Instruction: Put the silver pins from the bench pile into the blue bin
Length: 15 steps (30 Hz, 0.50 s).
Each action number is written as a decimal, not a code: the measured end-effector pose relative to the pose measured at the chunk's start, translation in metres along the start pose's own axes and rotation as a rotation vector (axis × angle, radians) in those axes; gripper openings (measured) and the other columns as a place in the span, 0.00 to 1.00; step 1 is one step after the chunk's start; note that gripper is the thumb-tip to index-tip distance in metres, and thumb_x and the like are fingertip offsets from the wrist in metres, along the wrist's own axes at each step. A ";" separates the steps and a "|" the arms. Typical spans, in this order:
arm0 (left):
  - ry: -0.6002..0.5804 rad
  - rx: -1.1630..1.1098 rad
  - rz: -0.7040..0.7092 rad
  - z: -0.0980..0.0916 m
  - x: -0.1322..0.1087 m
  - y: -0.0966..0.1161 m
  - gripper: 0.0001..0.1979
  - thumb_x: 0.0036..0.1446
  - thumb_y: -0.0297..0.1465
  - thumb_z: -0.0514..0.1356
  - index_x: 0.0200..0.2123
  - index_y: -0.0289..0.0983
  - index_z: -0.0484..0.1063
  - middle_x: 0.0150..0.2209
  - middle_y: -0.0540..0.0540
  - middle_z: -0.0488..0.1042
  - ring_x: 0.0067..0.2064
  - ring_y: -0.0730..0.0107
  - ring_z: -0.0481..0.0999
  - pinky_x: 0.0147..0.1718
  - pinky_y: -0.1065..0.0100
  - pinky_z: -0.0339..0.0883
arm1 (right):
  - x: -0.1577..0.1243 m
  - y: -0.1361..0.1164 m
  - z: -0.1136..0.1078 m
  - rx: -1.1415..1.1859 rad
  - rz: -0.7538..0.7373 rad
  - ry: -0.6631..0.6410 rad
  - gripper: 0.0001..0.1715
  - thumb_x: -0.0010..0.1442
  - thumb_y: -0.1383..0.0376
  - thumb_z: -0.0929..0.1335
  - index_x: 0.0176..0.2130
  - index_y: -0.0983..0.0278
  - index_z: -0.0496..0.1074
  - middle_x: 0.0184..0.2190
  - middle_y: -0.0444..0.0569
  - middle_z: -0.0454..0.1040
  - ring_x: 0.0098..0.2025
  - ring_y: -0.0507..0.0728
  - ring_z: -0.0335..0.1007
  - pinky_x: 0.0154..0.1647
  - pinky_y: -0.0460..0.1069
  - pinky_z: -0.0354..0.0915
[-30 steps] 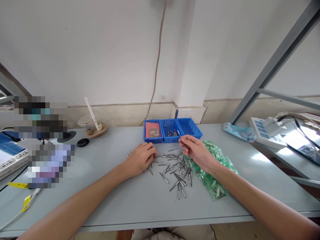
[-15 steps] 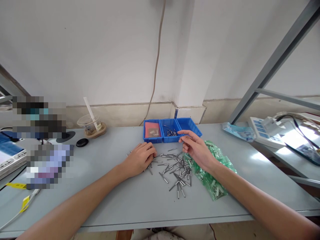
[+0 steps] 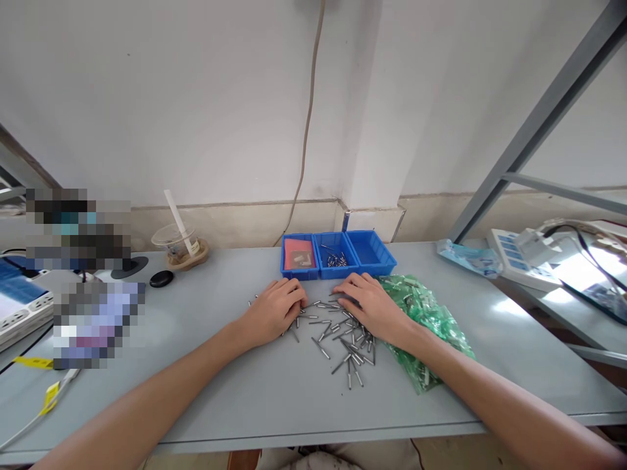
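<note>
Around left fingers and right fingers (and between) lie metal pins.

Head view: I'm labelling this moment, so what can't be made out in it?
From the head view:
Metal pins under the left hand: covered by it.
Whether the right hand grips a pin: its own curl hides this.
Green bag: partly behind the right forearm.
White power strip, far left: cut by picture edge.
Bluish item: pixelated.

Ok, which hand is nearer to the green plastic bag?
Right. The right hand is just left of the green plastic bag; the left hand is farther left, over the left part of the scattered metal pins.
</note>
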<state>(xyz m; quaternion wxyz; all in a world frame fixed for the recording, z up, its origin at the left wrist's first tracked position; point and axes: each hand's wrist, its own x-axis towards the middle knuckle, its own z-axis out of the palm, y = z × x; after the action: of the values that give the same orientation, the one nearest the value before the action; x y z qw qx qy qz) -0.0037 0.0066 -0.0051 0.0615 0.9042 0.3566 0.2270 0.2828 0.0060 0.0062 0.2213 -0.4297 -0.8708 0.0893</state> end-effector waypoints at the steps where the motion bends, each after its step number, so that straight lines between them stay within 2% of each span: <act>1: 0.001 -0.001 0.001 0.000 0.000 0.000 0.10 0.72 0.22 0.51 0.41 0.39 0.68 0.43 0.48 0.73 0.42 0.64 0.69 0.44 0.61 0.63 | 0.000 0.001 0.001 -0.019 0.002 -0.013 0.12 0.74 0.63 0.65 0.53 0.57 0.76 0.48 0.54 0.75 0.47 0.65 0.66 0.51 0.61 0.63; 7: 0.000 -0.004 -0.001 0.001 0.000 -0.001 0.10 0.72 0.22 0.51 0.41 0.39 0.69 0.43 0.48 0.73 0.42 0.64 0.69 0.44 0.61 0.63 | -0.001 0.006 0.002 -0.034 0.006 -0.051 0.08 0.75 0.65 0.64 0.43 0.59 0.73 0.43 0.50 0.75 0.44 0.62 0.68 0.49 0.58 0.63; 15: 0.007 -0.010 0.002 0.000 -0.001 0.000 0.11 0.72 0.22 0.51 0.41 0.39 0.70 0.43 0.48 0.73 0.42 0.64 0.69 0.44 0.60 0.63 | -0.001 0.001 0.001 -0.018 0.028 -0.025 0.08 0.75 0.67 0.63 0.43 0.59 0.70 0.44 0.51 0.73 0.44 0.63 0.67 0.47 0.57 0.64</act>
<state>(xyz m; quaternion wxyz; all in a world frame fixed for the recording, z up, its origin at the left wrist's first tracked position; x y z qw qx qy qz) -0.0042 0.0064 -0.0056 0.0647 0.9035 0.3545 0.2319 0.2837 0.0064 0.0050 0.2052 -0.4429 -0.8681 0.0899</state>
